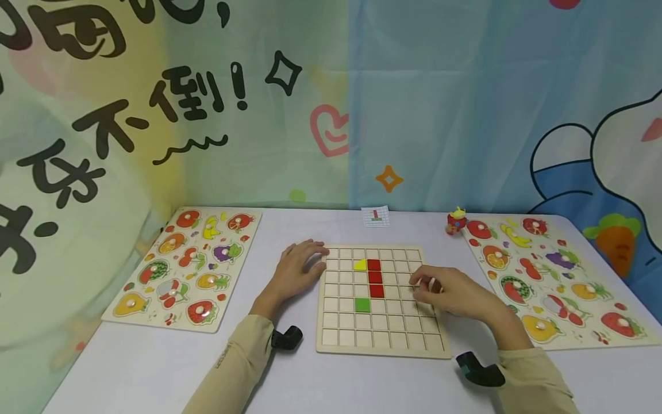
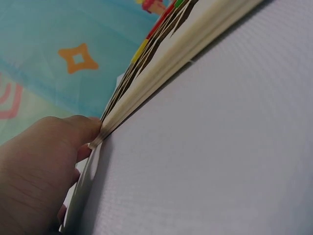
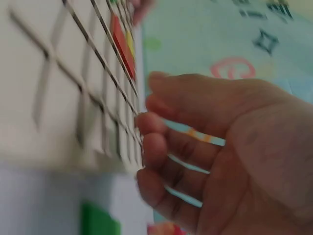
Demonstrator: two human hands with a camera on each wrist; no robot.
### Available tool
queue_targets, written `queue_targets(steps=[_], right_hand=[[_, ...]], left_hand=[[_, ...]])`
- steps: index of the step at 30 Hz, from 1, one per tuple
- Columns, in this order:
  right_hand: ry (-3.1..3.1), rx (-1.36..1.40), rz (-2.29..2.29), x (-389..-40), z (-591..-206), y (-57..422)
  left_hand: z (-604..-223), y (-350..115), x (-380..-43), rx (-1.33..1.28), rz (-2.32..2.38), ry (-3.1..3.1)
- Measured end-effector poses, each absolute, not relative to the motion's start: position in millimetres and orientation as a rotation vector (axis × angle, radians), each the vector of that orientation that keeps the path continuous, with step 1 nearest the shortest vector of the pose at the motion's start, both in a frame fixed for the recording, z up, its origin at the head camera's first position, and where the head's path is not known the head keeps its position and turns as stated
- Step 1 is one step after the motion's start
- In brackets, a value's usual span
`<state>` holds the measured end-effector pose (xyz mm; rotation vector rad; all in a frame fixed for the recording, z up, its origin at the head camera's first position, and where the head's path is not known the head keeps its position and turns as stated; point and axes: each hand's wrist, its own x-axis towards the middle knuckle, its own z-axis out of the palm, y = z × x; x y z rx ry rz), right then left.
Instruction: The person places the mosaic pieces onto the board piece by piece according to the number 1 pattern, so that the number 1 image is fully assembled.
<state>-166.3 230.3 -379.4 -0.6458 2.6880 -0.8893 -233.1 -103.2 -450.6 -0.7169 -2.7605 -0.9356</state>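
Board (image 1: 380,338) mid-frame, a hand at each side.
I see red tiles (image 1: 376,277), yellow tile (image 1: 360,265), green tile (image 1: 362,305) on it; left hand (image 1: 297,269) relaxed, touching its upper-left edge; right hand (image 1: 452,293) over its right side, loosely curled, holding nothing I see; card (image 1: 383,218) upper centre; toy (image 1: 456,222) upper right.

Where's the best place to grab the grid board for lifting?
Probably take the grid board by its left and right edges, one hand from each side: it lies flat and straight-edged, with coloured tiles inside. The left hand touches its left edge.
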Motion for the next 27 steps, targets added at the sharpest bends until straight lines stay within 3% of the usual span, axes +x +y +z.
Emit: queue_targets(steps=[14, 27], right_hand=[[2.684, -0.488, -0.787, -168, -371, 280], [2.544, -0.407, -0.775, -166, -378, 289]], left_hand=[[-452, -105, -235, -0.698, -0.913, -2.767], [-452, -103, -235, -0.723, -0.931, -2.757]])
